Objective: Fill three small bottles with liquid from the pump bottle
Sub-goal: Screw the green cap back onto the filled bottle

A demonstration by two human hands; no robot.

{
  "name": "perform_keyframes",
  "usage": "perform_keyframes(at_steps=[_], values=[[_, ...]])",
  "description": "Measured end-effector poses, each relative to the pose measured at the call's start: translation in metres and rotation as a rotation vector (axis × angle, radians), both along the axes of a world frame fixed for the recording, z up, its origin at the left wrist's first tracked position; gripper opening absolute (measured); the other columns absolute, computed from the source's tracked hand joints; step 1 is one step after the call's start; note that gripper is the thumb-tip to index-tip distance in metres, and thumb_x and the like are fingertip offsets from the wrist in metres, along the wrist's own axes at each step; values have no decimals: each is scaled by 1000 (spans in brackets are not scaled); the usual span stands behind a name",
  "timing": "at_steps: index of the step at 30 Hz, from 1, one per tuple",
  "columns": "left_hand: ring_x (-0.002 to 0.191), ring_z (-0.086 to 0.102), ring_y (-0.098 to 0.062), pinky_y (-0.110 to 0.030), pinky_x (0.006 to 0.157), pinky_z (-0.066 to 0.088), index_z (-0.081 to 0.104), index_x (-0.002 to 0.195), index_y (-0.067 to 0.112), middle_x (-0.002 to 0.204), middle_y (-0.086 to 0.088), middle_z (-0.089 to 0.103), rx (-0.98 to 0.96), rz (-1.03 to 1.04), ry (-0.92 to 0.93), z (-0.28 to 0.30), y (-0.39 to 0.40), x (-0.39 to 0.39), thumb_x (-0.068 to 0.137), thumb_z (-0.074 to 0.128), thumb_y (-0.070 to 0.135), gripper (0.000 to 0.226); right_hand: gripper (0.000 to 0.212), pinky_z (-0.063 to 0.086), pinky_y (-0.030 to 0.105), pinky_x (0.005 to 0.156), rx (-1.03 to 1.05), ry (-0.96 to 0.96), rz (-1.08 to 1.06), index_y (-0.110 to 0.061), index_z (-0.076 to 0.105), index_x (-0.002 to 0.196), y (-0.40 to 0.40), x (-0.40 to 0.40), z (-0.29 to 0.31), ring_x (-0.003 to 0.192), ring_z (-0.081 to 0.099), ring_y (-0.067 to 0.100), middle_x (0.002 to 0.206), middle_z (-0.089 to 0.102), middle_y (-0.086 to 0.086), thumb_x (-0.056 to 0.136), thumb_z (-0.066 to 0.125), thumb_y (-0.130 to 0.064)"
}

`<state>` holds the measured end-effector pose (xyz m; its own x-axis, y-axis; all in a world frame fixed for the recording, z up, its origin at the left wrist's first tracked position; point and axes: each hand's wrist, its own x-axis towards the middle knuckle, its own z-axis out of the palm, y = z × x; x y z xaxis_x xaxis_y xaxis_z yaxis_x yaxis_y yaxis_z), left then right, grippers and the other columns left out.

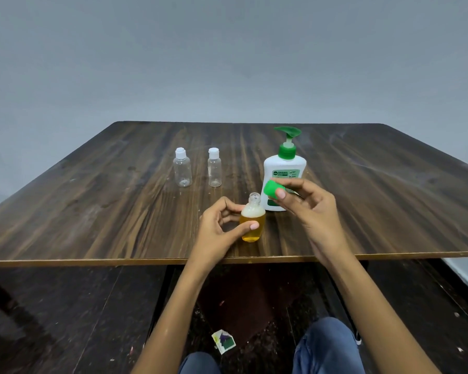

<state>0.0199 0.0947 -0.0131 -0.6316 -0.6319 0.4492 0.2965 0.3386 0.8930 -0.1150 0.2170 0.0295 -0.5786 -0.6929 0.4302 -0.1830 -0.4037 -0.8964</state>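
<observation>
A small clear bottle (252, 221) holding amber liquid topped with white foam stands uncapped near the table's front edge. My left hand (222, 228) grips it between thumb and fingers. My right hand (305, 209) pinches a green cap (271, 189) just above and right of the bottle's open neck. Right behind stands the white pump bottle (284, 171) with a green pump head. Two clear small bottles with white caps, one (183, 168) at the left and one (214, 168) beside it, stand upright further back on the left.
The dark wooden table (92, 211) stretches wide to both sides, its front edge close to my knees. Below it lies a dark floor with a small printed scrap of paper (223, 341). A grey wall rises behind.
</observation>
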Motion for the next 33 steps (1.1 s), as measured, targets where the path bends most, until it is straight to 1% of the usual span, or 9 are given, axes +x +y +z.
perform_keyframes(at_steps=[3, 5, 9, 15, 21, 24, 26, 30, 33], values=[[93, 70, -10, -21, 79, 55, 62, 87, 15, 99, -6, 72, -1, 2, -10, -1, -1, 0, 71, 82, 5, 28, 40, 52, 41, 94, -55, -106, 23, 6, 57, 112, -14, 5, 3, 101, 67, 30, 109, 70, 15, 78, 70, -10], [93, 70, -10, -21, 79, 55, 62, 87, 13, 99, -3, 72, 9, -2, -5, -1, -1, 0, 69, 82, 10, 27, 39, 52, 42, 94, -76, -107, 48, -1, 54, 116, -20, 7, 5, 100, 68, 31, 112, 67, 19, 80, 68, -10], [94, 70, -11, -22, 80, 55, 62, 88, 13, 98, -4, 72, 8, -12, -6, -1, -1, 0, 71, 81, 8, 26, 30, 54, 37, 89, -47, 21, 88, -5, 60, 119, -26, 8, 4, 101, 68, 27, 119, 64, 16, 89, 60, -4], [93, 71, -16, -23, 81, 56, 64, 88, 13, 96, -9, 72, 16, -11, 6, -1, -1, -1, 69, 80, 15, 25, 28, 55, 42, 88, 0, 109, 156, -4, 65, 112, -25, 7, 0, 101, 68, 28, 109, 70, 12, 85, 65, -3], [94, 70, -14, -22, 81, 55, 67, 98, 6, 97, -4, 73, 6, -23, -5, -2, -2, -1, 71, 80, 15, 32, 27, 56, 37, 85, 89, 416, -58, -24, 72, 99, -19, 5, -1, 100, 66, 10, 101, 72, -11, 74, 80, -16], [99, 69, -13, -20, 85, 53, 70, 105, 7, 101, -1, 74, -46, -33, -21, -3, -3, 0, 74, 80, 8, 32, 34, 54, 22, 75, 71, 554, -219, -20, 66, 90, -23, 10, -1, 83, 65, 8, 88, 68, -11, 65, 88, -25], [98, 70, -13, -21, 85, 53, 72, 103, 7, 100, -2, 76, -48, -19, -38, -4, -4, -1, 76, 79, 4, 29, 36, 51, 21, 71, 93, 645, -292, -18, 60, 88, -28, 14, -1, 78, 61, 8, 84, 63, -11, 67, 87, -28], [97, 72, -15, -23, 85, 54, 74, 104, 8, 99, -1, 77, -25, -16, -31, -6, -5, -1, 76, 79, 7, 29, 42, 52, 29, 86, 127, 653, -212, -19, 63, 111, -21, 12, 4, 102, 61, 4, 110, 65, -12, 75, 80, -30], [99, 72, -15, -24, 86, 55, 73, 108, 11, 102, 2, 76, 8, -27, -26, -4, -2, -1, 74, 78, 14, 35, 35, 51, 32, 93, 116, 536, 14, -18, 63, 122, -11, 6, 12, 115, 59, 6, 120, 65, -10, 88, 68, -12]])
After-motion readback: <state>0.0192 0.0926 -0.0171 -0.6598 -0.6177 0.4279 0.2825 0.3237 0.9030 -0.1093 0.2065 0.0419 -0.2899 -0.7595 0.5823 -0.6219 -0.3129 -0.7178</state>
